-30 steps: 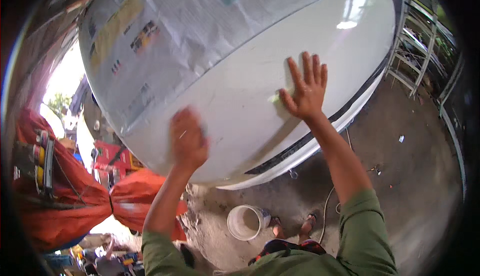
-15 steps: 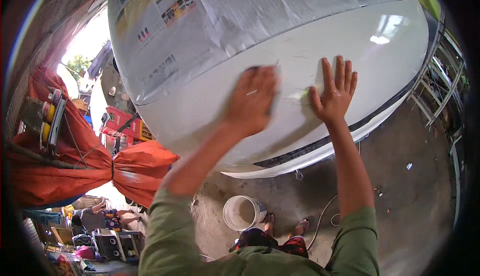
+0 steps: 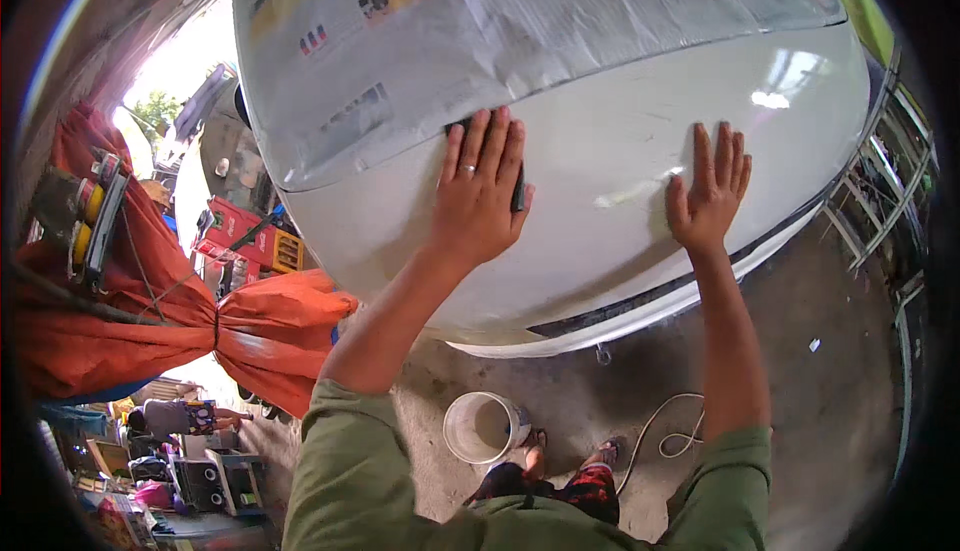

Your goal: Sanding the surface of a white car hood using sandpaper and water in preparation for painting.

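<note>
A glossy white curved car panel [image 3: 590,156] fills the middle of the view, with faint dark scratches and a bright streak on its surface. My left hand [image 3: 478,191] lies over a dark flat pad [image 3: 518,191], pressing it to the panel at the edge of the newspaper masking. The pad shows at the fingertips and beside the thumb; the rest is hidden under my palm, so its exact kind is unclear. Farther right, my right hand [image 3: 710,196] rests flat on the panel with fingers stretched out, holding nothing.
Newspaper masking sheets [image 3: 400,61] cover the panel's far part. A white bucket [image 3: 478,427] stands by my feet, near a thin hose [image 3: 655,416]. An orange tarp [image 3: 270,321] and red crates [image 3: 245,236] are left; a metal frame [image 3: 875,186] stands right.
My left hand, blurred before, has slid left and away with the pad, up to the newspaper edge. My right hand stays about where it was on the panel. The view has shifted slightly.
</note>
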Demonstrator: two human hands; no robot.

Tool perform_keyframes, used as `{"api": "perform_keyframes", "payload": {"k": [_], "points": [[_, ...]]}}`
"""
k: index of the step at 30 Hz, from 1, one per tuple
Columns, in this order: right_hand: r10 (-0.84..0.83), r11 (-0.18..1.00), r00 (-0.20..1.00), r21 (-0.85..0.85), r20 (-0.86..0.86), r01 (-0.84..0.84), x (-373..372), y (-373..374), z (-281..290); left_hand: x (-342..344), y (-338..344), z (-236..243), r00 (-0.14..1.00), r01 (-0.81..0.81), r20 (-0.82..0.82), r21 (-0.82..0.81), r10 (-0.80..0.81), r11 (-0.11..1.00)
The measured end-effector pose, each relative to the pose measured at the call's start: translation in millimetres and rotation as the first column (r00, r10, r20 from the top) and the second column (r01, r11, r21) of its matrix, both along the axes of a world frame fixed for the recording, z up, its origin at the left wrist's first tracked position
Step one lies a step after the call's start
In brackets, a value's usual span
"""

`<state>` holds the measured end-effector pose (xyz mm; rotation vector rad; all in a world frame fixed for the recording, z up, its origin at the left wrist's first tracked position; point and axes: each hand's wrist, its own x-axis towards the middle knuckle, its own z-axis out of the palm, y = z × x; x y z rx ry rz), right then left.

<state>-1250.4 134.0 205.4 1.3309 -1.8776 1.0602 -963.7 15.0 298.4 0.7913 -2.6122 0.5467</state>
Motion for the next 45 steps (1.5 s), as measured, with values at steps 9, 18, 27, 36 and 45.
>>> {"api": "perform_keyframes", "payload": {"k": [9, 18, 27, 36, 45], "points": [[0.001, 1.0, 0.998, -0.03, -0.07, -0.003, 0.8, 0.4, 0.9, 73.5, -23.7, -8.4, 0.997, 0.071, -0.015, 0.049, -0.07, 0.996], [-0.004, 0.999, 0.994, -0.035, -0.105, 0.0, 1.0, -7.4, -1.4, 175.1, -55.7, -47.6, 0.993, 0.076, -0.097, 0.063, -0.07, 0.995], [-0.005, 0.999, 0.995, -0.042, -0.104, 0.001, -11.2, 2.7, -6.2, 116.1, -40.7, -32.4, 0.979, 0.189, 0.051, 0.102, -0.195, 0.977], [0.01, 1.0, 0.997, -0.018, -0.077, -0.011, -9.9, -4.9, -11.5, -15.4, 16.0, -44.2, 0.945, 0.324, 0.062, -0.043, -0.321, 0.945], [-0.015, 0.997, 0.995, -0.078, -0.096, 0.008, -16.2, 3.4, -4.2, 12.2, 21.6, -40.9, 0.94, 0.304, 0.154, 0.03, -0.305, 0.952]]}}
